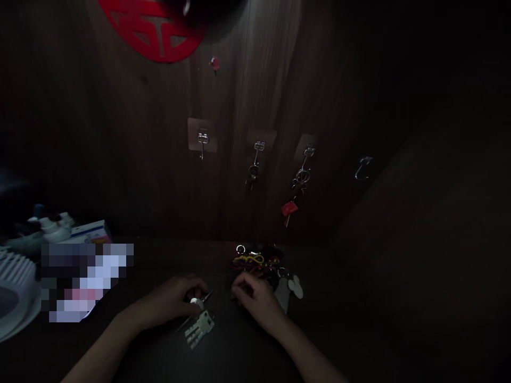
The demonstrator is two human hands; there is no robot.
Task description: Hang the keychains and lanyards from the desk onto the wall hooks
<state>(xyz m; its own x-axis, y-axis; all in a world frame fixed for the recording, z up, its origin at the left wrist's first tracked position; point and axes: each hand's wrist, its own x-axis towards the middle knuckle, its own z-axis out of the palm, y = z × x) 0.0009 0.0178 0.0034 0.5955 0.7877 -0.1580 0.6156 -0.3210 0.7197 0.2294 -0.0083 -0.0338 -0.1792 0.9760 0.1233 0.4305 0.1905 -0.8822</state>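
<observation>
- The bunch of keys (199, 329), silver, is at the left hand (175, 298), over the dark desk (159, 359).
- The left hand's grip is pinched on a white piece (195, 302) at the upper end of the bunch of keys.
- The right hand (255, 298) is right of the bunch of keys, fingers curled; in this dim light I cannot tell whether its grip holds anything.
- Beyond and right of the bunch of keys lies a tangle of coloured cords (255, 260), with a pale three-lobed tag (296, 287) beside it.
- Well left of the bunch of keys are a white bottle (56, 230) and a white ribbed object (18, 282).
- Above the bunch of keys, on the wood panel (151, 143), are four hooks (203, 139); a red tag (289, 208) hangs beneath the third from the left.
- Higher above the bunch of keys is a red cut-out (159, 52).
</observation>
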